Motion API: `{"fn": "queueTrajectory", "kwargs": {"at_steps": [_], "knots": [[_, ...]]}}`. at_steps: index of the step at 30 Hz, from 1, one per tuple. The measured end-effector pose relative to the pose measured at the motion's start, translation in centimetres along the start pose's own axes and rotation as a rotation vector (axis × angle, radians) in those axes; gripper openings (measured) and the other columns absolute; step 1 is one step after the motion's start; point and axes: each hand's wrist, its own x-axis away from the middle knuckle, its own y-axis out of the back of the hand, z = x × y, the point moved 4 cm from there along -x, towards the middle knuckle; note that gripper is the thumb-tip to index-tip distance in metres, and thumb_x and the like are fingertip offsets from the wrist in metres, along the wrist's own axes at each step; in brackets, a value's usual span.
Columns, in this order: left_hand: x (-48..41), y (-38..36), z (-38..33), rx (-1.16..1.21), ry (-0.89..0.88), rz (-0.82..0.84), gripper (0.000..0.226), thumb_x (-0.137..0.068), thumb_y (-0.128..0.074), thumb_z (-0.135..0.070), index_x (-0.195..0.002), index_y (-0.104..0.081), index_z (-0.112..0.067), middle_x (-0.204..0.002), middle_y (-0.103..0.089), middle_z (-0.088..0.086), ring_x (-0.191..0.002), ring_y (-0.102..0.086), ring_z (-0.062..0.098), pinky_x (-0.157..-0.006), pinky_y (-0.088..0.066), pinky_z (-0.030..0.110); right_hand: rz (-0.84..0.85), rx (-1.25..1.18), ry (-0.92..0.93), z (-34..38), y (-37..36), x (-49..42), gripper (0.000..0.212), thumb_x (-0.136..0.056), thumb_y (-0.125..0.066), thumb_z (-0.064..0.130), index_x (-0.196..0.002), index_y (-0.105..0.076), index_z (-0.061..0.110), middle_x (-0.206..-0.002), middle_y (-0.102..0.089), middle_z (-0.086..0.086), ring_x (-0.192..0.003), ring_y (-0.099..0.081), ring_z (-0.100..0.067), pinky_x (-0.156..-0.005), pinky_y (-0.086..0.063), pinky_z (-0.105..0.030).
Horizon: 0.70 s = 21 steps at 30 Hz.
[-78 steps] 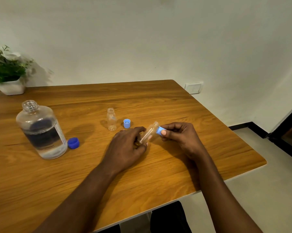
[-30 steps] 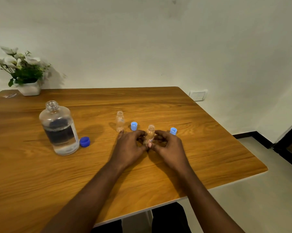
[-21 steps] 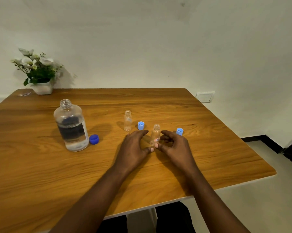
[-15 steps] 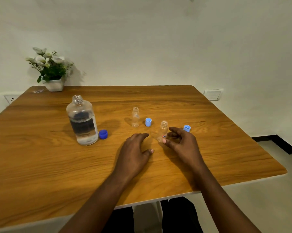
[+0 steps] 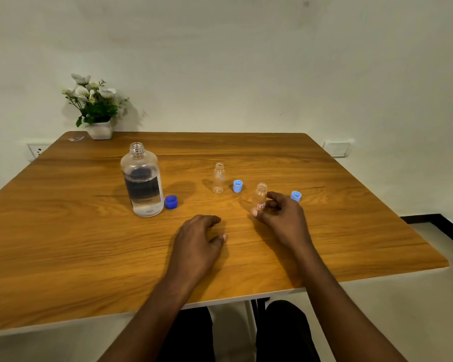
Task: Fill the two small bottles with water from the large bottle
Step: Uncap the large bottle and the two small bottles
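The large clear bottle (image 5: 142,182) stands uncapped at the left of the wooden table (image 5: 63,231), part full of water, with its dark blue cap (image 5: 171,201) beside it. One small empty bottle (image 5: 218,178) stands open in the middle, a light blue cap (image 5: 237,186) to its right. A second small bottle (image 5: 260,196) with a red label stands upright, lightly pinched at its base between the thumb and fingers of my right hand (image 5: 282,219). Its light blue cap (image 5: 296,196) lies behind that hand. My left hand (image 5: 199,240) rests on the table, fingers loose and holding nothing.
A white pot of flowers (image 5: 98,111) sits at the table's far left corner against the wall. A wall socket (image 5: 337,147) lies beyond the far right edge. The table's near edge (image 5: 220,300) is just above my legs.
The cap came off the second small bottle and now lies on the table. That bottle was stood upright. My left hand let go and drew back toward me; the camera view turned left.
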Motion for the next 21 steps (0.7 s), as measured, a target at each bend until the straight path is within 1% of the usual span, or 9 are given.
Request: {"fn": "queueTrajectory", "kwargs": {"at_steps": [4, 6, 10, 15, 18, 21], "knots": [[0.0, 0.0, 0.0, 0.003, 0.011, 0.003, 0.041, -0.083, -0.073, -0.028, -0.122, -0.063, -0.021, -0.122, -0.063, -0.006, -0.114, -0.056, 0.01, -0.099, -0.045, 0.029, -0.025, 0.035, 0.002, 0.0, -0.4, -0.1, 0.055, -0.075, -0.08, 0.024, -0.126, -0.062, 0.016, -0.113, -0.07, -0.002, -0.097, -0.061, -0.008, -0.088, -0.052, -0.029], [0.0, 0.0, 0.0, 0.001, 0.013, 0.003, 0.041, -0.083, -0.073, -0.028, -0.122, -0.063, -0.021, -0.122, -0.062, -0.006, -0.114, -0.056, 0.01, -0.099, -0.045, 0.028, -0.032, 0.043, 0.002, 0.1, -0.6, 0.0, 0.05, -0.076, -0.08, 0.023, -0.122, -0.064, 0.014, -0.107, -0.07, 0.001, -0.097, -0.063, -0.009, -0.084, -0.051, -0.026], [-0.1, 0.2, 0.0, 0.005, 0.021, -0.003, 0.041, -0.083, -0.073, -0.027, -0.122, -0.064, -0.021, -0.122, -0.063, -0.005, -0.113, -0.056, 0.011, -0.099, -0.046, 0.03, -0.032, -0.008, 0.02, 0.7, -1.4, 0.5, 0.044, -0.075, -0.08, 0.021, -0.117, -0.067, 0.013, -0.098, -0.069, 0.003, -0.093, -0.064, -0.009, -0.085, -0.054, -0.029], [0.1, 0.6, 0.1, 0.024, 0.037, -0.014, 0.04, -0.083, -0.073, -0.026, -0.121, -0.065, -0.02, -0.12, -0.064, -0.004, -0.112, -0.057, 0.011, -0.098, -0.047, 0.031, 0.012, -0.072, 0.055, 2.3, -3.8, 1.1, 0.036, -0.074, -0.081, 0.019, -0.108, -0.069, 0.016, -0.087, -0.067, 0.006, -0.085, -0.064, -0.006, -0.076, -0.049, -0.021], [0.3, 1.3, 0.6, 0.027, 0.058, -0.029, 0.039, -0.083, -0.073, -0.026, -0.121, -0.065, -0.02, -0.119, -0.064, -0.004, -0.112, -0.057, 0.011, -0.097, -0.047, 0.03, 0.054, -0.09, 0.075, 3.5, -5.4, 1.4, 0.035, -0.075, -0.08, 0.019, -0.108, -0.069, 0.018, -0.088, -0.066, 0.009, -0.085, -0.062, -0.001, -0.075, -0.047, -0.016], [0.4, 2.2, 1.3, 0.028, 0.085, -0.058, 0.039, -0.084, -0.072, -0.025, -0.122, -0.065, -0.02, -0.12, -0.064, -0.005, -0.112, -0.057, 0.01, -0.096, -0.046, 0.026, 0.097, -0.084, 0.107, 4.7, -7.2, 1.6, 0.036, -0.075, -0.08, 0.021, -0.109, -0.069, 0.018, -0.09, -0.066, 0.009, -0.087, -0.063, -0.003, -0.078, -0.05, -0.02]]}}
